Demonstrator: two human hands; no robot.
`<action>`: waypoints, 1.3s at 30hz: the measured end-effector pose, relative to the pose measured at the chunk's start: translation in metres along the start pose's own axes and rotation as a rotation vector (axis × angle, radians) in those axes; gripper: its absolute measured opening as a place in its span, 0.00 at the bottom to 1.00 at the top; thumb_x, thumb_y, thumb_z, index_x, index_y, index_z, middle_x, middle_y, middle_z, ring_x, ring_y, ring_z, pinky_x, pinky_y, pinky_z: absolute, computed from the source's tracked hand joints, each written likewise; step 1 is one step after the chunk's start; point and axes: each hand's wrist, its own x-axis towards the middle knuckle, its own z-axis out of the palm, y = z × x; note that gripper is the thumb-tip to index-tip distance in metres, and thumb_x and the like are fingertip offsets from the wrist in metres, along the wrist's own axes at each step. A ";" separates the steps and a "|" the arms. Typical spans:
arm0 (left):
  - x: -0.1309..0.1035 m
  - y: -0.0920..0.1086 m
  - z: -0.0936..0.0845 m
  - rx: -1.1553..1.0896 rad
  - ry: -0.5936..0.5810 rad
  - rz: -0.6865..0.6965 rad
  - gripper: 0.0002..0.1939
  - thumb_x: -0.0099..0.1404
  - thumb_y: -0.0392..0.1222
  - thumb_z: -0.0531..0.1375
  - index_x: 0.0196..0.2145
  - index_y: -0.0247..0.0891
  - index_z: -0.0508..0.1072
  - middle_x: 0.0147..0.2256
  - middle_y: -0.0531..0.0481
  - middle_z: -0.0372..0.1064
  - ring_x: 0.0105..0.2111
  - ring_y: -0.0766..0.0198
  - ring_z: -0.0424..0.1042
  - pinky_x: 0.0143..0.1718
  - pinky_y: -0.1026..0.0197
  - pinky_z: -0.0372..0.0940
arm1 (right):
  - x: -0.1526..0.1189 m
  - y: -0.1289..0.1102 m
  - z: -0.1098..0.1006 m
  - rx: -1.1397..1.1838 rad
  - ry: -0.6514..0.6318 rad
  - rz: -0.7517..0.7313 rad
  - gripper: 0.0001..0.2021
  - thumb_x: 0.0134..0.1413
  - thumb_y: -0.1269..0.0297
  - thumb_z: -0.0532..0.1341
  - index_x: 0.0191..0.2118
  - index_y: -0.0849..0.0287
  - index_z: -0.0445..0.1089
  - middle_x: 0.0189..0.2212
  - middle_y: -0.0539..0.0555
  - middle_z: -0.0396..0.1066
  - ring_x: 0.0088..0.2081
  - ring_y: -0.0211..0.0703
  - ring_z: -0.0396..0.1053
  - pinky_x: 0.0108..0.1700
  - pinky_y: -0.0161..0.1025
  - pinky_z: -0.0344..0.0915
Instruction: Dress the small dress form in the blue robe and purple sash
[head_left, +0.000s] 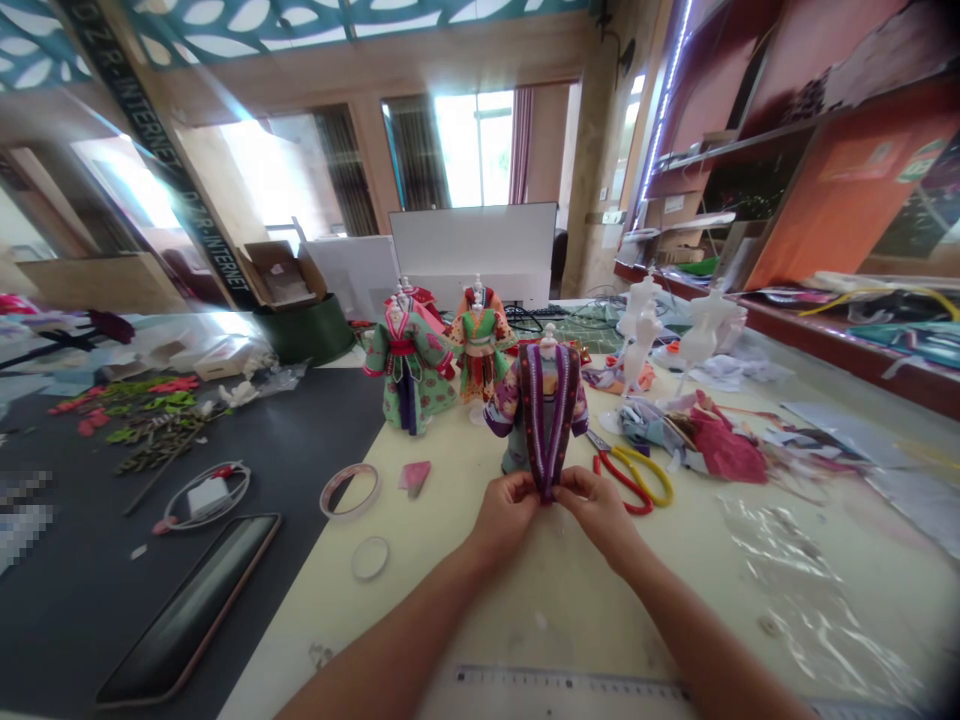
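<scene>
A small dress form in a purple floral robe (pixel 498 400) stands upright near the middle of the table. Around its neck hangs a dark purple patterned band (pixel 534 420), whose two sides come down in a V at the front. My left hand (pixel 510 510) pinches the lower tip of the band from the left. From the right, my right hand (pixel 592 505) pinches the same tip, its fingertips close to those of the left. Red and yellow scissors (pixel 634 475) lie just right of the form.
Behind stand dressed forms, one in green and pink (pixel 416 370), and bare white forms (pixel 641 330). Fabric scraps (pixel 724 440) lie right. Tape rolls (pixel 350 492), a phone (pixel 191 605) and a coiled cable (pixel 206 495) lie left. A ruler (pixel 570 685) crosses the front.
</scene>
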 end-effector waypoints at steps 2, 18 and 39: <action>0.000 0.001 0.000 0.023 0.007 -0.003 0.08 0.52 0.36 0.59 0.31 0.31 0.74 0.30 0.45 0.71 0.33 0.59 0.70 0.39 0.60 0.64 | 0.000 -0.001 0.000 -0.001 -0.003 -0.004 0.08 0.40 0.61 0.60 0.27 0.60 0.67 0.26 0.53 0.70 0.31 0.43 0.67 0.38 0.40 0.62; -0.001 0.006 0.001 0.102 0.038 -0.057 0.11 0.53 0.44 0.62 0.28 0.31 0.75 0.28 0.47 0.72 0.32 0.59 0.69 0.35 0.62 0.62 | 0.000 0.003 0.009 0.330 -0.031 0.049 0.11 0.40 0.59 0.64 0.29 0.62 0.70 0.26 0.53 0.71 0.31 0.43 0.67 0.38 0.40 0.62; -0.001 0.005 -0.006 0.315 0.142 0.004 0.08 0.54 0.41 0.60 0.29 0.33 0.72 0.28 0.47 0.71 0.30 0.60 0.70 0.34 0.62 0.63 | 0.005 0.013 0.011 0.312 0.036 -0.020 0.11 0.39 0.62 0.64 0.32 0.60 0.68 0.29 0.53 0.71 0.33 0.44 0.68 0.39 0.41 0.64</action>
